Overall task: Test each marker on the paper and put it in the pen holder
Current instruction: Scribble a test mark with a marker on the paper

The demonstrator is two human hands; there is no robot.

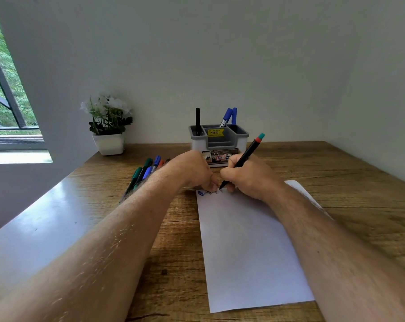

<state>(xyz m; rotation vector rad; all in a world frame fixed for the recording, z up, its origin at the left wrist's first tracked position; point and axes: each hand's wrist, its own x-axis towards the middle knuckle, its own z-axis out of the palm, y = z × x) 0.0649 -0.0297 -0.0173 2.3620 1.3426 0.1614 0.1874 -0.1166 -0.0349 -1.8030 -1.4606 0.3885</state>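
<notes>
Marker [242,160], black barrel with a red band and teal end: held in the right hand [248,177] in a writing grip, tip down on the far end of the paper [250,247], beside blue and dark test scribbles near the sheet's far left corner. Long axis slants up and away to the right, rear end pointing toward the pen holder [219,141].

Head view only. Left hand [194,170] curled, fingers pressing the paper's far edge just left of the tip; whether it holds the cap I cannot tell. Pen holder stands at the tabletop's far edge, straight beyond both hands, close behind the right knuckles. One black marker [197,120] upright in its left compartment, two blue markers [229,116] leaning toward the back right.

Untested markers [145,173] lie bunched left of the left forearm, toward the left edge.

Judgement: testing stroke in hand; the right hand, nearer the holder, needs only a short forward lift to drop the marker in.
</notes>
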